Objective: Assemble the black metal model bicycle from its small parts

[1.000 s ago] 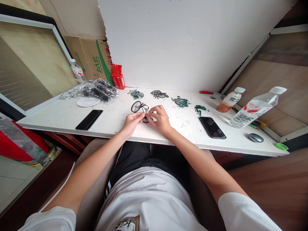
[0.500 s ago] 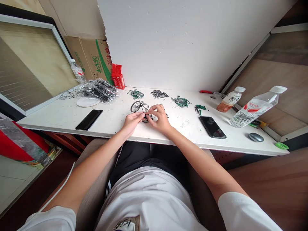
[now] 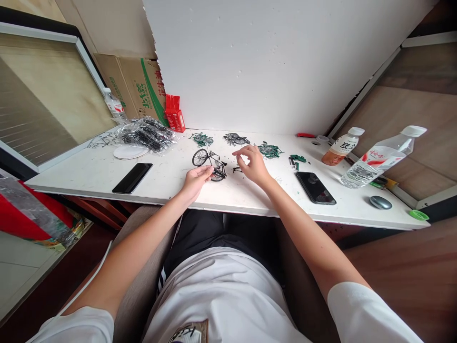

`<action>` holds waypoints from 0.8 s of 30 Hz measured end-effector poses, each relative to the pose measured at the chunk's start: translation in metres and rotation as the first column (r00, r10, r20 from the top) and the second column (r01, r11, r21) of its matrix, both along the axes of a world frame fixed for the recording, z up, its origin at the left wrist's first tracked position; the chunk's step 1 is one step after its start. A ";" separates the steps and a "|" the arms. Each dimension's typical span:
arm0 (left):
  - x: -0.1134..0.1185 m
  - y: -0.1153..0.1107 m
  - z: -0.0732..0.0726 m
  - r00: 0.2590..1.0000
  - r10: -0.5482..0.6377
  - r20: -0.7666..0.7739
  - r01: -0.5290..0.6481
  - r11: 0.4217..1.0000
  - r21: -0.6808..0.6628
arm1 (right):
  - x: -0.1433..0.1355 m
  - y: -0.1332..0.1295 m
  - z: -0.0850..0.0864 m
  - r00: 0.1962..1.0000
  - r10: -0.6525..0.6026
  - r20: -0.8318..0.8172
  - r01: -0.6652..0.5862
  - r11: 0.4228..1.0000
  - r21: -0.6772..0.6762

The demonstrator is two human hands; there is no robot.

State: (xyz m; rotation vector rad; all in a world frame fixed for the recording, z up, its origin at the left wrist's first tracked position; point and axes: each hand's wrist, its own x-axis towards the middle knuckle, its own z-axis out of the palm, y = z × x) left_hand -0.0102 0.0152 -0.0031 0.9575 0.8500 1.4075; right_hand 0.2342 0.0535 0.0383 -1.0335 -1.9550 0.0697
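Observation:
A small black model bicycle [image 3: 215, 162] is pinched near its rear wheel by my left hand [image 3: 197, 182], its front wheel pointing up and left. My right hand [image 3: 253, 166] is apart from it, to the right, over the white table [image 3: 171, 183]. Its fingers are bent and spread, with nothing visible between them. A small black part [image 3: 237, 169] lies under the fingers of that hand. Behind are a green parts pile [image 3: 202, 139], a black parts pile [image 3: 236, 138] and another green pile [image 3: 270, 150], with loose green pieces [image 3: 297, 161] farther right.
Phones lie at the left [image 3: 132, 177] and the right [image 3: 315, 188]. A plastic bag of black parts [image 3: 147, 135] sits beside a white disc [image 3: 130, 151]. Bottles [image 3: 383, 155] lean at the right, near a grey oval object [image 3: 380, 202]. A red box [image 3: 174, 114] stands behind.
My right hand has let go of the bicycle and moved right, uncovering its rear end and the small black part. My left hand has stayed almost in place with the bicycle.

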 end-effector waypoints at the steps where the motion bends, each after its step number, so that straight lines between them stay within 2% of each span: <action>1: 0.000 0.000 0.001 1.000 0.000 0.005 0.000 1.000 -0.001 | 0.010 0.005 0.000 0.997 0.024 0.068 -0.021 0.999 -0.039; 3: 0.000 -0.001 0.003 1.000 0.003 0.015 -0.003 1.000 -0.008 | 0.027 0.013 -0.002 0.980 0.056 0.191 -0.035 0.993 -0.116; 6: 0.001 -0.002 0.004 1.000 0.010 0.026 -0.010 1.000 -0.021 | 0.048 0.019 -0.003 0.949 0.057 0.309 0.012 0.976 -0.218; 11: 0.001 -0.003 0.005 0.999 0.027 0.044 -0.026 1.000 -0.013 | 0.065 0.020 0.008 0.951 0.128 0.280 -0.028 0.941 -0.336; 14: 0.001 -0.003 0.005 0.997 0.037 0.065 -0.037 0.999 -0.005 | 0.070 0.023 0.010 0.957 0.079 0.279 0.021 0.941 -0.339; 18: 0.001 -0.003 0.006 0.997 0.039 0.069 -0.039 0.999 -0.003 | 0.071 0.026 0.001 0.940 -0.008 0.340 0.120 0.944 -0.308; 21: 0.001 -0.002 0.005 0.997 0.033 0.067 -0.033 0.999 -0.005 | 0.067 0.024 -0.003 0.934 0.010 0.357 0.110 0.942 -0.316; 24: 0.001 -0.002 0.005 0.998 0.029 0.061 -0.029 1.000 -0.001 | 0.060 0.020 -0.002 0.930 0.002 0.368 0.147 0.915 -0.377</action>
